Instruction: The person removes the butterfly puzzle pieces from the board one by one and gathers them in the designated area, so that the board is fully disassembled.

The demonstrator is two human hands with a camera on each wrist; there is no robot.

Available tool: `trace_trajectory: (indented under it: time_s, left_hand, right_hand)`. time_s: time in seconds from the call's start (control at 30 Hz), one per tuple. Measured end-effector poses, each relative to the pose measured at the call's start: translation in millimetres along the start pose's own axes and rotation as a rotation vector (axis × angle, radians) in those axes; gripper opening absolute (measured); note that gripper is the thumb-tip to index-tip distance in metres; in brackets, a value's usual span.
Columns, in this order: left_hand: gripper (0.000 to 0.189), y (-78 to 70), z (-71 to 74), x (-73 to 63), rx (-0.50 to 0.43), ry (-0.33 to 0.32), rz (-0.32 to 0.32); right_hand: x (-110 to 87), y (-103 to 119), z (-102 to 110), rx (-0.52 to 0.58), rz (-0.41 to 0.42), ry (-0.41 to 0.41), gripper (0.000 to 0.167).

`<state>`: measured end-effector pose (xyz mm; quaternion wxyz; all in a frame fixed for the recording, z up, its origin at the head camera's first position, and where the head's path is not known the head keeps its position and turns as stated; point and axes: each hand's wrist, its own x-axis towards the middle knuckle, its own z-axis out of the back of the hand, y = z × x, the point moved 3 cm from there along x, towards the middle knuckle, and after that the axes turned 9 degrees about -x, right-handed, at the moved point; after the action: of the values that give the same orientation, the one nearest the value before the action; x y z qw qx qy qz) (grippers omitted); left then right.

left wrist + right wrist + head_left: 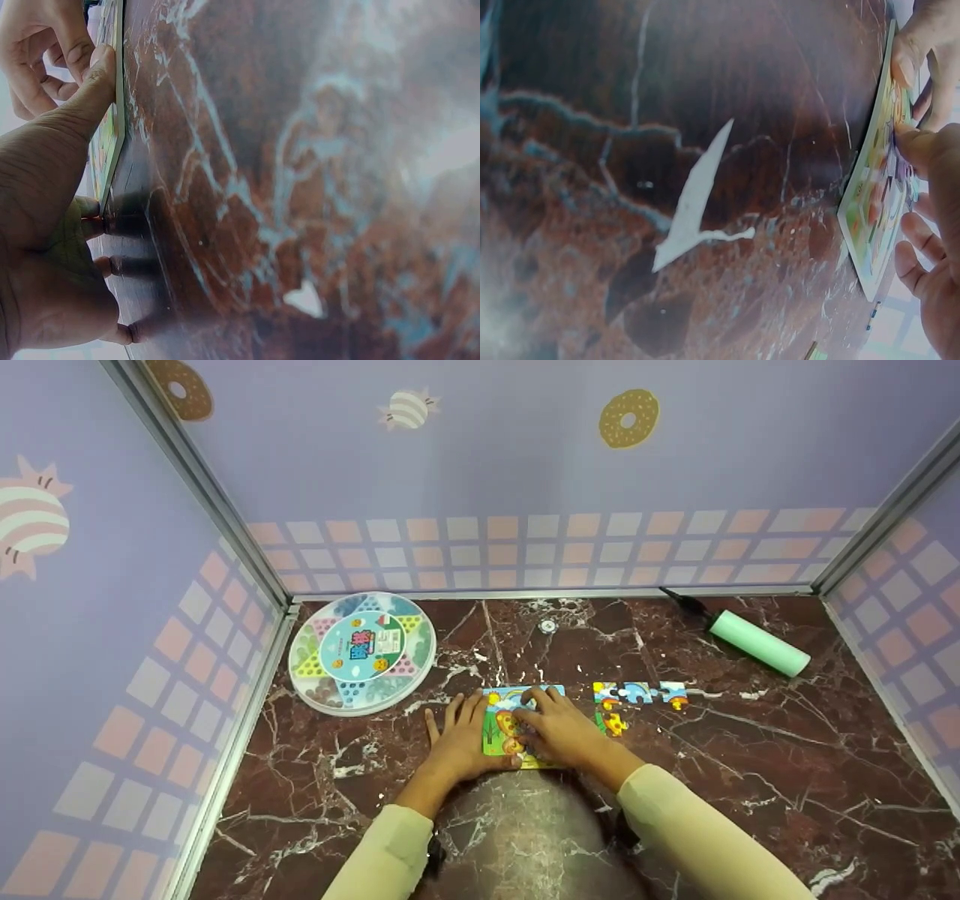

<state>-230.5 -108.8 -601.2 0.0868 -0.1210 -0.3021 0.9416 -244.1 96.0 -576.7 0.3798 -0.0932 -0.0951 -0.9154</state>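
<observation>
Sleeves (384, 851): over the bench (795, 765).
Left hand (459, 741): fingers apart by the puzzle board's (492, 746) left edge, thumb on its near edge.
Right hand (562, 731): fingers bent over it; cannot tell whether they pinch anything.
Puzzle board: flat, between the bench's side edges.
Loose pieces (637, 694): right of it.
Round box (361, 645): far left corner.
Green cylinder (757, 643): towards far right corner.
Token (548, 626): near far edge.
</observation>
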Motion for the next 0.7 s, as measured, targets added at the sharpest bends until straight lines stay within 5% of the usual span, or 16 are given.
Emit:
trace_trajectory:
  time_s: [0.37, 0.7]
  left_hand:
    - [0.134, 2.2, -0.9, 2.2, -0.007, 0.009, -0.004]
    - [0.135, 4.5, -3.2, 2.7, -0.021, -0.003, -0.009]
  right_hand:
    - [-0.5, -1.7, 0.8, 0.026, -0.002, 0.037, 0.044]
    - [-3.1, -2.0, 3.0, -0.055, 0.012, -0.04, 0.032]
